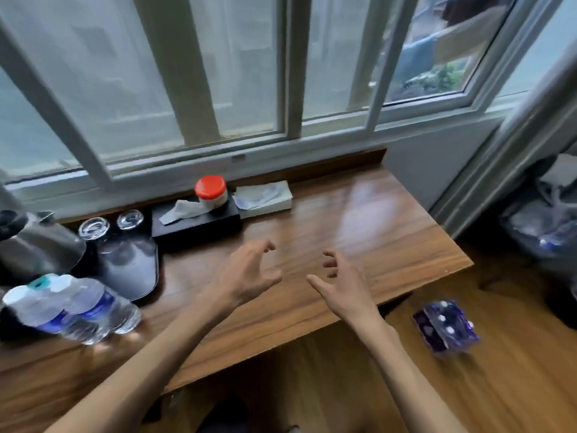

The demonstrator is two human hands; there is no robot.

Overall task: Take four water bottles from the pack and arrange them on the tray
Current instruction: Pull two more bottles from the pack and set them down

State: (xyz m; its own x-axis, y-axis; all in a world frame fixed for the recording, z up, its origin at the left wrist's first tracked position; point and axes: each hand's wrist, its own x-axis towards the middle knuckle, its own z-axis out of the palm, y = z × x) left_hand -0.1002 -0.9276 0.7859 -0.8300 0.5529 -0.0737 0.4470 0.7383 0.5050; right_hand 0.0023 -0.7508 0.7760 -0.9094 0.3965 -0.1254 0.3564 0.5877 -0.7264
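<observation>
Several clear water bottles [75, 307] with blue labels stand close together at the left front of the wooden table [359, 232], beside the black tray [137, 270]. The pack [445, 328], wrapped in blue-purple plastic with white caps showing, lies on the floor to the right of the table. My left hand [249, 273] and my right hand [342, 282] hover over the middle of the table, both empty with fingers spread and curled.
On the tray sit a steel kettle [34, 242] and two upturned glasses [93, 228]. A black tissue box [195, 221], a red-lidded jar [210, 192] and a white packet [265, 198] line the window side. Bags [543, 223] fill the right corner.
</observation>
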